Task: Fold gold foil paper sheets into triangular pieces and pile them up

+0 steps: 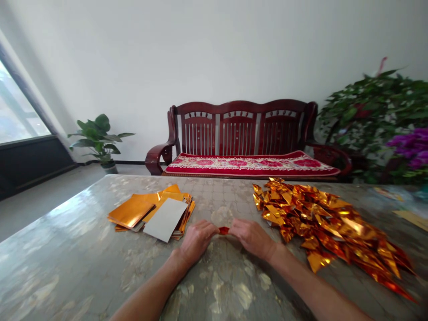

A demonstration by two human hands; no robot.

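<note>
A small piece of shiny orange-gold foil paper is stretched between my two hands, just above the table. My left hand pinches its left end, and my right hand pinches the right end; the fingertips hide most of it. Left of my hands lies a loose stack of gold foil sheets, with one sheet's pale grey back facing up on top. To the right spreads a big heap of folded gold foil pieces with pointed ends.
The table has a grey floral cover. Behind it stands a dark red wooden bench with a red patterned cushion. Potted plants flank it. Clear plastic lies at the table's far right.
</note>
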